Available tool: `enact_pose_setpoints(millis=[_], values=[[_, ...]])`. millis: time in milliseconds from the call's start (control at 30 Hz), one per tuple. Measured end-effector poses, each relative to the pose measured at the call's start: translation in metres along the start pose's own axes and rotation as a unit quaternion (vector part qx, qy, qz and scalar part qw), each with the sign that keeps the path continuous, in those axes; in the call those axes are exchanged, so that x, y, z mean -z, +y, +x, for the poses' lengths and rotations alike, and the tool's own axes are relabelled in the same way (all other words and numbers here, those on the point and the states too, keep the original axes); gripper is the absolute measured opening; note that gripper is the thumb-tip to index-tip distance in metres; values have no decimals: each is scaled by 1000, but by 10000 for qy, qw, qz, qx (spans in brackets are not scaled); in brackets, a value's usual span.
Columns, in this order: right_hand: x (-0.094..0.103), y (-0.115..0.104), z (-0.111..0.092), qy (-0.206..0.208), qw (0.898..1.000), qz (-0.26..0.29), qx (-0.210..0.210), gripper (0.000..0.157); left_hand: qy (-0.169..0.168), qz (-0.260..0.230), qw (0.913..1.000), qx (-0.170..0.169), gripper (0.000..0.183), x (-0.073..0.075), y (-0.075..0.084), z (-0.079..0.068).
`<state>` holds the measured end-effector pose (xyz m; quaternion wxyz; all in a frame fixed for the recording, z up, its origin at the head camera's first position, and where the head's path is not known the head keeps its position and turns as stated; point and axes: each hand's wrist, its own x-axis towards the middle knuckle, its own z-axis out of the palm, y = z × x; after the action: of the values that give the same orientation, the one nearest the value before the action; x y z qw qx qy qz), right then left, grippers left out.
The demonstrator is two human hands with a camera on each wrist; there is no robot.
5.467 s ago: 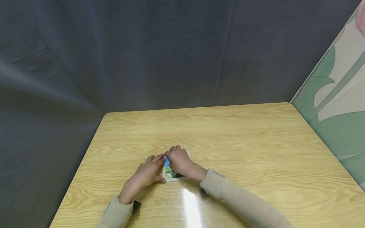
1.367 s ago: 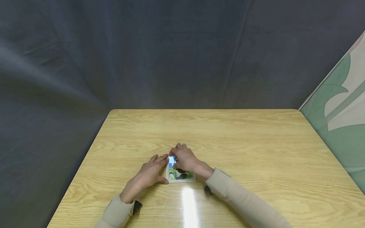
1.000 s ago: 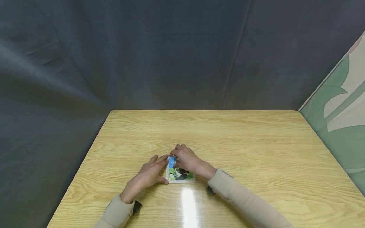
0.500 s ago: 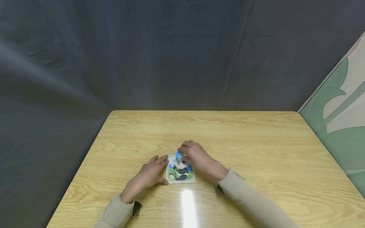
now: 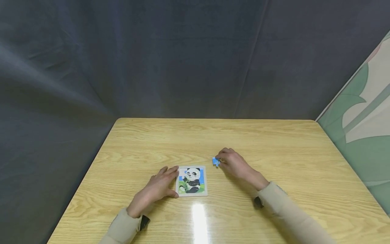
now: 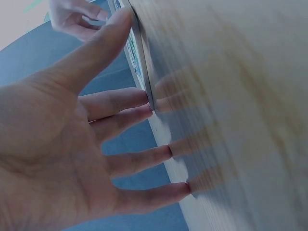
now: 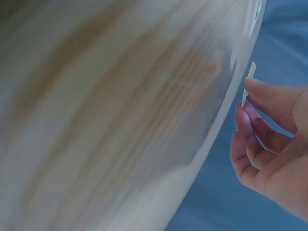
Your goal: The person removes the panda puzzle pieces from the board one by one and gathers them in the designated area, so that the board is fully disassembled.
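A panda jigsaw puzzle (image 5: 206, 184) in a white frame lies flat on the table; its upper left corner shows a pale gap where a piece is out. My left hand (image 5: 156, 185) rests at the frame's left side, fingers straight, with thumb and fingertips touching its edge, as the left wrist view also shows. Up and to the right of the frame, my right hand (image 5: 236, 164) pinches a blue puzzle piece (image 5: 215, 161) between thumb and fingers. Seen edge-on in the right wrist view, the puzzle piece (image 7: 249, 84) is held above the tabletop.
The wood-grain table (image 5: 274, 145) spreads out around the puzzle, with a bright light reflection in front of it. A dark curtain (image 5: 182, 61) hangs behind and to the left. On the right is a panel of green and white leaf-patterned cloth (image 5: 365, 145).
My right hand has lifted the blue puzzle piece out of the upper left corner and carried it right, off the frame. My left hand has stayed at the frame's left edge.
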<state>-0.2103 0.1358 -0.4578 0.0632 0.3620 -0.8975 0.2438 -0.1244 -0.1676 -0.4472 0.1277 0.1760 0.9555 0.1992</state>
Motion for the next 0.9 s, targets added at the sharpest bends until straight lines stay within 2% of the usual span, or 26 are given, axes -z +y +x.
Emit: enact_pose_setpoints(millis=[200,600,900], values=[[4,11,-4,-107,9999,-3,-32,25,14,-52,10000,-9,84,1,0,0],[-1,12,0,-209,9990,-300,273,22,11,-79,10000,-37,83,0,1,0],[-2,11,0,-278,9990,-245,241,23,16,-99,9999,-39,83,1,1,1]])
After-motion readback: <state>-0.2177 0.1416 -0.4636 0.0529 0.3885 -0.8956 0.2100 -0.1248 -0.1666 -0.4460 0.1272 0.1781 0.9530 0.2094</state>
